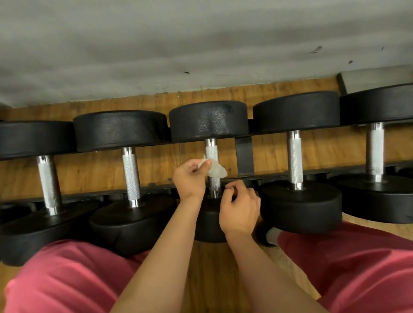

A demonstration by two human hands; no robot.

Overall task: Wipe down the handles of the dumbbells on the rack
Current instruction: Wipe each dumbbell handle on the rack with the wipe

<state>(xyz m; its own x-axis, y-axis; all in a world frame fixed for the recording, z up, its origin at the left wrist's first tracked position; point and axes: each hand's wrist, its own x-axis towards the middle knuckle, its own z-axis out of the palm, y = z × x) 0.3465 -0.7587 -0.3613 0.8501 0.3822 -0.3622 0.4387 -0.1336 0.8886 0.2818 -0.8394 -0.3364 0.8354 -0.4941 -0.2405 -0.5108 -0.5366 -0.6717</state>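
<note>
Several black dumbbells with knurled silver handles lie side by side on a low black rack (243, 156). My left hand (190, 179) pinches a small white wipe (214, 170) and holds it against the handle of the middle dumbbell (211, 150). My right hand (239, 209) hovers just right of that handle's near end with its fingers loosely curled and nothing in it. The near head of the middle dumbbell is mostly hidden behind my hands and forearms.
Neighbouring handles stand to the left (131, 174) and right (294, 158). A grey wall (182, 47) rises behind the rack above a wooden floor (208, 276). My knees in red shorts (362, 272) sit close to the rack on both sides.
</note>
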